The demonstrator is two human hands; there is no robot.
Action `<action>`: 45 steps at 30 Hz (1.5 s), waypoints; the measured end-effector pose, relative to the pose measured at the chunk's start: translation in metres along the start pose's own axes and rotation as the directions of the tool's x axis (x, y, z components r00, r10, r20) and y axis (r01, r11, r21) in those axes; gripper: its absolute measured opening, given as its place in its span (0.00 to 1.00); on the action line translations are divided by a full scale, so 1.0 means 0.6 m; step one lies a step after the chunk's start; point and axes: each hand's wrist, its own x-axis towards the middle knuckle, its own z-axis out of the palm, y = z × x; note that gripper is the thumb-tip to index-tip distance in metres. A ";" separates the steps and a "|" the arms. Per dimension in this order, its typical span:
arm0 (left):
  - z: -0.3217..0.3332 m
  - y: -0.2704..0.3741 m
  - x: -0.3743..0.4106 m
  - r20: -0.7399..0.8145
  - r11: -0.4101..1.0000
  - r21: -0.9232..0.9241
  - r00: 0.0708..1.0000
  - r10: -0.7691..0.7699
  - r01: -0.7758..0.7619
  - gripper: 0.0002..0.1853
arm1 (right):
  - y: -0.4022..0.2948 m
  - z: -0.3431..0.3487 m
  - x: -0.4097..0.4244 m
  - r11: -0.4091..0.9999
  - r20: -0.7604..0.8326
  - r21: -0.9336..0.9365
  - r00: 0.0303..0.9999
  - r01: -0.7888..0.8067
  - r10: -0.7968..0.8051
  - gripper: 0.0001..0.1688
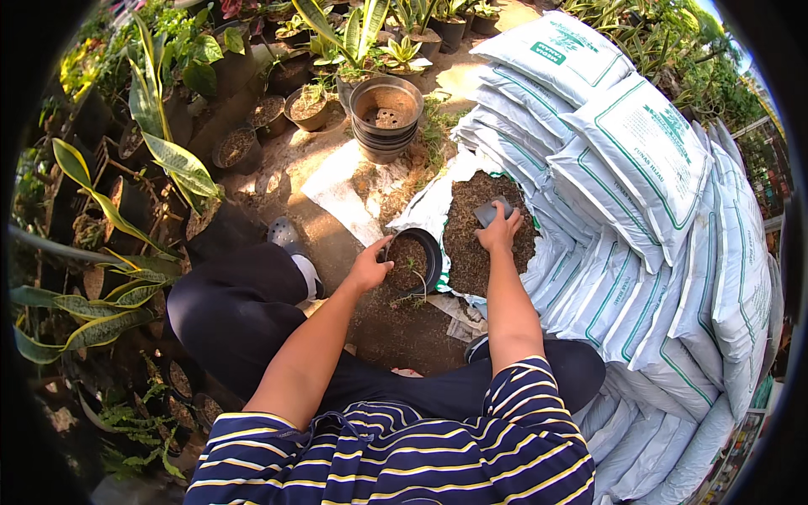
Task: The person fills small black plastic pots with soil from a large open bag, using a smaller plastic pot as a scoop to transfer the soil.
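Observation:
My left hand (371, 264) grips the rim of a black plastic plant pot (433, 260). Inside the pot is brown potting soil (404, 255) with a small plant (413, 268), whose thin stem bends over the near rim. To the right lies a torn-open white sack (429, 205) full of loose dark growing medium (470, 252). Over that medium my right hand (500, 230) holds a small dark grey scoop or cup (489, 213); its exact shape is partly hidden by my fingers.
White printed sacks (637, 158) are piled high along my right. Beyond the open sack stands a stack of empty black pots (386, 126) beside a flattened white sack (338, 183). Potted snake plants (183, 167) crowd the left side, and smaller soil-filled pots (307, 107) sit ahead.

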 end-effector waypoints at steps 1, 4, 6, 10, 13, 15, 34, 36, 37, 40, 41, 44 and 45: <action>0.000 0.011 -0.001 0.034 0.999 -0.032 0.999 -0.015 0.016 0.38 | -0.012 -0.001 -0.012 0.999 0.009 0.005 0.999 -0.043 0.043 0.49; -0.008 0.000 0.004 0.048 0.999 -0.035 0.998 -0.027 0.028 0.39 | -0.018 0.021 0.009 0.995 -0.072 -0.100 0.997 -0.008 0.001 0.52; -0.011 -0.014 0.005 0.053 0.997 -0.065 0.998 -0.032 0.036 0.39 | -0.037 0.008 -0.001 0.994 -0.068 -0.111 0.998 -0.022 0.015 0.59; -0.009 0.011 0.004 0.038 0.995 -0.082 0.998 -0.058 0.061 0.39 | -0.048 -0.011 -0.020 0.977 0.024 -0.209 0.998 -0.045 0.051 0.67; -0.013 0.008 0.005 0.012 0.993 -0.094 0.998 -0.069 0.070 0.40 | -0.031 0.015 -0.037 0.943 -0.005 -0.334 1.000 0.000 -0.002 0.67; -0.014 0.009 0.003 -0.010 0.993 -0.092 0.997 -0.073 0.072 0.40 | -0.012 0.027 -0.052 0.936 -0.004 -0.349 0.999 0.048 -0.052 0.66; 0.044 -0.005 0.035 -0.149 0.996 0.065 0.987 -0.051 0.062 0.44 | 0.191 -0.075 -0.069 0.993 -0.113 0.060 0.987 -0.106 0.112 0.67; 0.044 -0.002 0.033 -0.113 0.998 0.016 0.992 -0.051 0.053 0.43 | 0.215 -0.077 -0.063 0.970 -0.150 0.112 0.962 -0.215 0.230 0.66; 0.039 0.001 0.032 -0.098 0.999 -0.001 0.994 -0.048 0.049 0.43 | 0.223 -0.072 -0.061 0.965 -0.109 0.089 0.961 -0.246 0.255 0.65; 0.039 0.005 0.034 -0.087 0.996 0.049 0.994 -0.071 0.075 0.43 | 0.253 -0.048 -0.058 0.945 0.003 -0.017 0.946 -0.325 0.325 0.57; 0.042 0.009 0.034 -0.090 0.994 0.064 0.993 -0.080 0.086 0.44 | 0.257 -0.038 -0.052 0.938 -0.007 -0.002 0.938 -0.347 0.347 0.56; 0.031 -0.005 0.038 -0.070 0.995 0.091 0.997 -0.036 0.043 0.43 | 0.222 -0.045 -0.051 0.915 -0.001 0.065 0.917 -0.399 0.400 0.52; 0.030 -0.007 0.038 -0.052 0.996 0.090 0.998 -0.018 0.023 0.43 | 0.212 -0.050 -0.055 0.900 0.025 0.058 0.902 -0.431 0.431 0.52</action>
